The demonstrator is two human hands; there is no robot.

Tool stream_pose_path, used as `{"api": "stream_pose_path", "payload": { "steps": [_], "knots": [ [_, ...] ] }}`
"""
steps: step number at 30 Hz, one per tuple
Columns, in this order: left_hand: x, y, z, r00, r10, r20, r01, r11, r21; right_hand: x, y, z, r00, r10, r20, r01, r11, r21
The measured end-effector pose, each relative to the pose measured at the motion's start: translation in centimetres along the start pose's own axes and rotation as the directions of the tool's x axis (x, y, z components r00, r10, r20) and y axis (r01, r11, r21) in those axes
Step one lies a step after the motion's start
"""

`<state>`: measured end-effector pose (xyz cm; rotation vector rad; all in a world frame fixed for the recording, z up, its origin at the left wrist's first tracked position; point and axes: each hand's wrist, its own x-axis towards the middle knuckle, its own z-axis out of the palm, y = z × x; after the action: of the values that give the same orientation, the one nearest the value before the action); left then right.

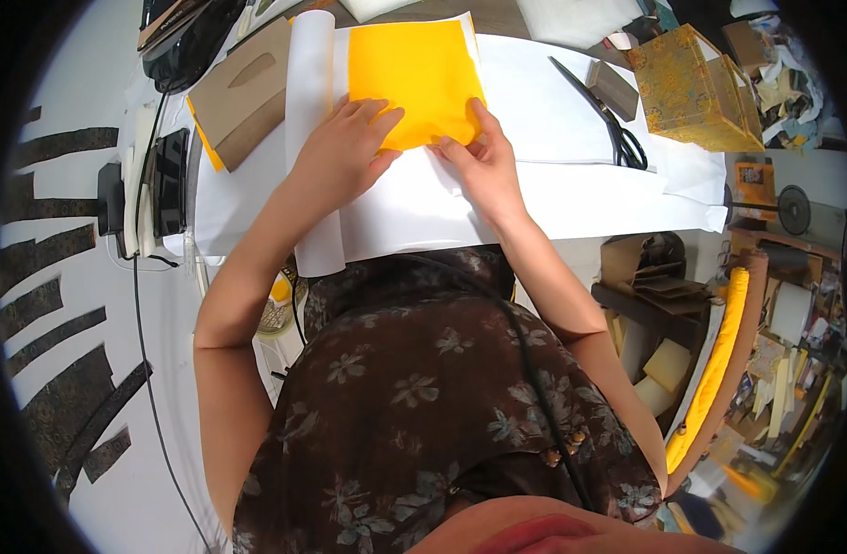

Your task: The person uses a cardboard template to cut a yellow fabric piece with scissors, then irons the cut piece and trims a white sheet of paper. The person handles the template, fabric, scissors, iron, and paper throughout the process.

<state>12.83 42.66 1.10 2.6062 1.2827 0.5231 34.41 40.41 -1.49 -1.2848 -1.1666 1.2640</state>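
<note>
A bright yellow sheet (409, 69), seemingly cloth, lies with a white edge along its top and right side. My left hand (345, 148) rests at its lower left corner, fingers stretched out over the yellow surface. At the lower right corner, my right hand (486, 171) has the near edge between thumb and fingers. Beneath it, white paper (414, 212) covers the table, and a rolled part (311, 92) stands along the sheet's left side, partly behind my left forearm.
Black-handled scissors (608, 120) lie to the right, beside a grey block (613, 90). A patterned gold box (686, 88) stands at the far right. Brown boards (243, 92) lie on the left. A black cable (139, 268) hangs past the table's left end.
</note>
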Motion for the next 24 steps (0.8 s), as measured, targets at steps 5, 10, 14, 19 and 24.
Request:
{"api": "stream_pose_path", "payload": {
  "steps": [5,10,14,19,24],
  "knots": [
    [-0.1,-0.3,0.0,0.993,0.007,0.114,-0.010,1.000,0.027,-0.2,0.2,-1.4,0.996,0.086,0.032,-0.084,0.995,-0.062],
    [-0.3,0.0,0.3,0.983,0.036,0.178,-0.056,0.992,0.112,0.9,-0.8,-3.1,0.995,-0.067,-0.072,0.047,0.967,-0.250],
    [-0.3,0.2,-0.1,0.975,0.049,0.218,-0.072,0.992,0.100,0.9,-3.3,-4.1,0.938,-0.339,-0.072,0.166,0.622,-0.765],
    [-0.4,-0.2,0.2,0.986,0.030,0.162,-0.042,0.996,0.075,0.9,-2.0,-4.3,0.794,-0.530,0.299,0.502,0.293,-0.814],
    [-0.5,-0.1,-0.1,0.976,0.031,0.218,-0.065,0.986,0.150,0.2,0.0,-4.1,0.841,-0.336,0.424,0.488,0.132,-0.863]
  ]
}}
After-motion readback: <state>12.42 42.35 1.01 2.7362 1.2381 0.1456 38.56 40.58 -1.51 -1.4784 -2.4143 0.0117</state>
